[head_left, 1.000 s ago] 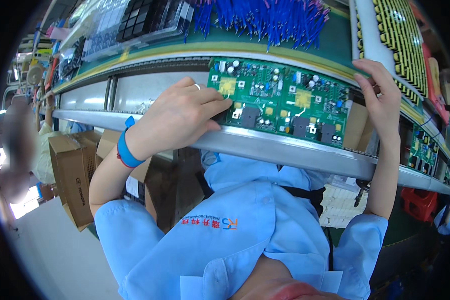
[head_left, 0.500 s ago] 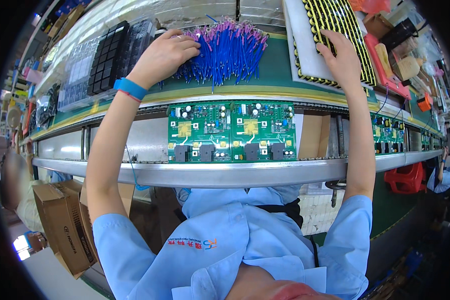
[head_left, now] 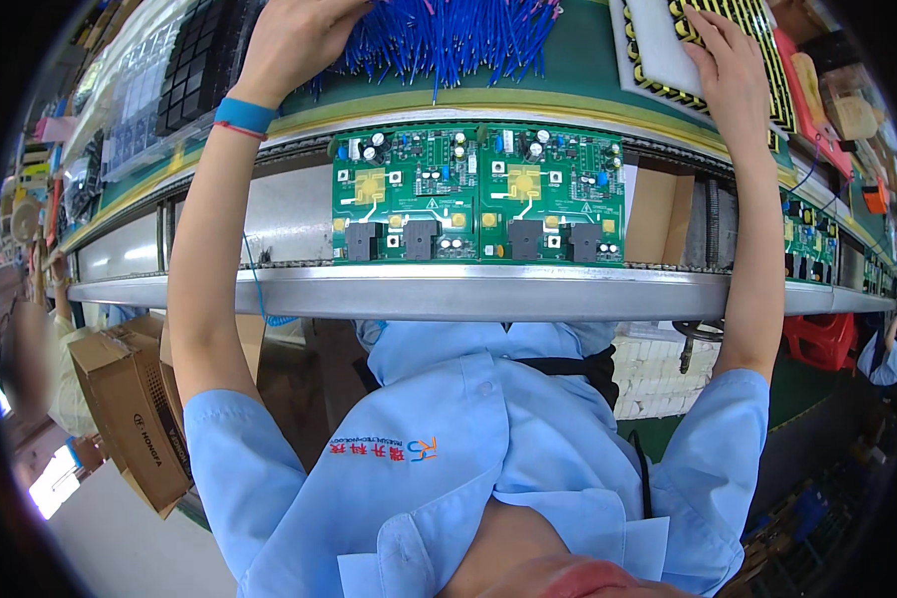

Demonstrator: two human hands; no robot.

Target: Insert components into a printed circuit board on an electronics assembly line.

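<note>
My left hand (head_left: 301, 42) is over the left side of a thick bunch of blue wires (head_left: 448, 45), its fingers partly cut off by the upper edge. A blue band circles that wrist. At the right, my right hand (head_left: 733, 75) reaches over a white foam tray (head_left: 665, 62). Its thumb and index finger are around a small yellow-and-black component (head_left: 684, 30) at the end of a row. Between my forearms, two joined green circuit boards (head_left: 478, 199) lie on the rail conveyor, carrying black blocks, capacitors and yellow pads.
The metal front rail (head_left: 448, 297) runs between me and the boards. Black gridded trays (head_left: 201, 65) stand at the back left. A red holder (head_left: 812, 110) is right of the foam tray. More boards (head_left: 812, 234) sit further right. A cardboard box (head_left: 135, 414) is low at left.
The view has tilted, so the bench, boards and both hands sit higher or farther right in the picture. My hands keep nearly the same places beside the wires and the foam tray.
</note>
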